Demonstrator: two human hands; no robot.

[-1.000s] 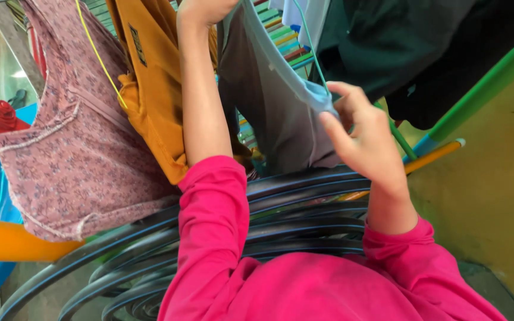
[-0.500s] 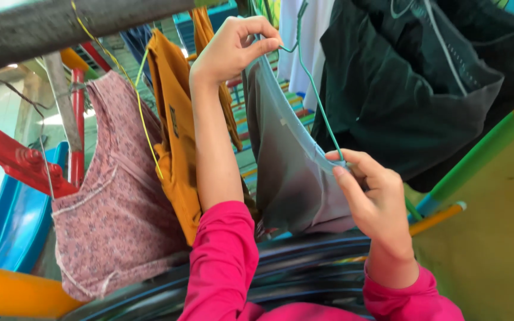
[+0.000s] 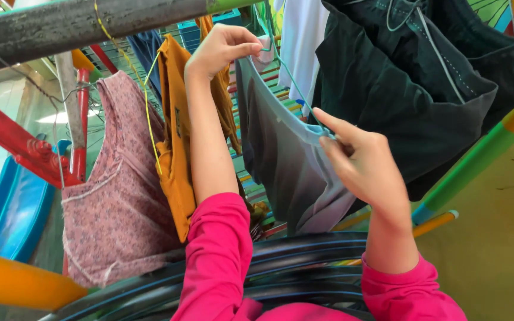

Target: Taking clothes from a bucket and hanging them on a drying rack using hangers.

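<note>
Now the left hand is closed on the top edge of the grey garment, and the right hand pinches its other corner at the green hanger.

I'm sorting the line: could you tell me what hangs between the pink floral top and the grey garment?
An orange garment hangs there, seen in the head view.

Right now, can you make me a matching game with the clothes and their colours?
Things:
1. top
2. shirt
3. garment in both hands
4. sleeves

Colours:
A. grey
B. bright pink
C. mustard orange
D. dusty pink with small flowers

Pairs: 1-D, 2-C, 3-A, 4-B

The left hand and right hand pinch the grey garment's top edge.
</note>
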